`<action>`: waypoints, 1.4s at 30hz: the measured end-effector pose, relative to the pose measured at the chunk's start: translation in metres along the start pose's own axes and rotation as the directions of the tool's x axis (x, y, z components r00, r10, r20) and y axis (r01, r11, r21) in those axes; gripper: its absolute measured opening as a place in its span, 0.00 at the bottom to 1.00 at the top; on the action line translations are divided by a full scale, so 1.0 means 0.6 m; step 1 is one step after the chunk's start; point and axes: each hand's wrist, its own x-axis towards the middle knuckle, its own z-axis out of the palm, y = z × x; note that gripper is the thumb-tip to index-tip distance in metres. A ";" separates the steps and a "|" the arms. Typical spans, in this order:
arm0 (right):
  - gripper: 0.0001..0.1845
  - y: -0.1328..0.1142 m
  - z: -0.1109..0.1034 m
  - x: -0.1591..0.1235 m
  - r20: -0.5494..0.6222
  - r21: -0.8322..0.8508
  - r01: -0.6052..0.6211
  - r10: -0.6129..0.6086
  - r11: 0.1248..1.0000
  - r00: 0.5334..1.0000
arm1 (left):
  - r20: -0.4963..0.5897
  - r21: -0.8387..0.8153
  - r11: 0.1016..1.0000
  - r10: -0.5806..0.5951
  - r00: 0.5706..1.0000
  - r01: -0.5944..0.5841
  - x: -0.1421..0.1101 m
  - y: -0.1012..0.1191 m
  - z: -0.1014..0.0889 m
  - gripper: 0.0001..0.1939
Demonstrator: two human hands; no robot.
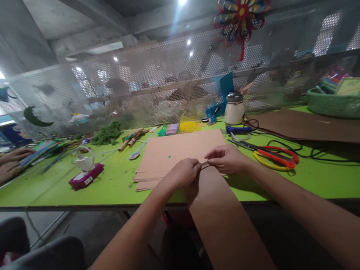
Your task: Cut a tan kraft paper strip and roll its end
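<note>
A long strip of brown kraft paper (226, 217) runs from the table edge down toward my lap. Its far end is folded or rolled into a narrow edge between my hands. My left hand (187, 171) is closed on the left side of that edge, knuckles up. At the right side, my right hand (226, 158) pinches the same edge between thumb and fingers. Under and beyond both hands lies a stack of brown paper sheets (181, 147), slightly fanned at its left side.
To the right lie scissors (274, 156) with red and yellow handles, black cords, a blue-handled tool (239, 129), a jar (234, 109) and a green basket (344, 102). A purple power strip (86, 177) sits left. Another person's hands (0, 169) work at far left.
</note>
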 end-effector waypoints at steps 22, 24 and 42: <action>0.20 -0.010 -0.004 -0.011 0.152 -0.122 -0.035 0.053 0.992 0.987 | 0.158 -0.385 0.923 0.093 0.983 -0.025 -0.019 -0.009 -0.040 0.18; 0.19 -0.009 -0.004 -0.011 0.132 -0.121 -0.041 0.057 0.992 0.990 | 0.212 -0.450 0.893 0.085 0.974 0.020 -0.025 -0.013 -0.046 0.19; 0.20 -0.001 -0.007 -0.006 0.174 -0.147 -0.043 0.069 0.988 0.982 | 0.226 -0.609 0.777 -0.020 0.974 0.157 -0.039 -0.037 -0.036 0.20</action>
